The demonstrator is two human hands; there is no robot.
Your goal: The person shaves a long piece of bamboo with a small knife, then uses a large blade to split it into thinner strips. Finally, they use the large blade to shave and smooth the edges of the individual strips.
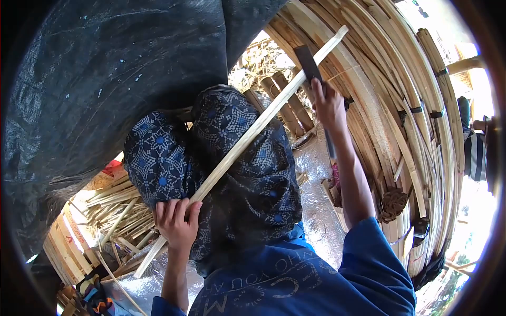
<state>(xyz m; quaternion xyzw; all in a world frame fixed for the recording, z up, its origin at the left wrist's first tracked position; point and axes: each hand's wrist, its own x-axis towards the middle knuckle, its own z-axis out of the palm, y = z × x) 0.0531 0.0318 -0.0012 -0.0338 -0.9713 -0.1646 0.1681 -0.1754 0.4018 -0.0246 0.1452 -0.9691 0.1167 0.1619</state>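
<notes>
A long pale bamboo strip (253, 129) slants across my lap, over the patterned cloth on my legs. My left hand (178, 224) is closed around its lower part, close to my left knee, and the strip's end sticks out below the wrist. In my right hand (330, 105) is a knife with a broad dark blade (307, 62). The blade lies against the strip near its upper end. Part of the knife's handle shows below my right hand; the rest is covered by the fingers.
Long split bamboo slats (369, 105) are stacked along the right side. A black plastic sheet (105, 95) hangs at upper left. Thin bamboo sticks (118, 205) lie in a heap on the left. Silvery foil sheeting (316, 210) covers ground beside me.
</notes>
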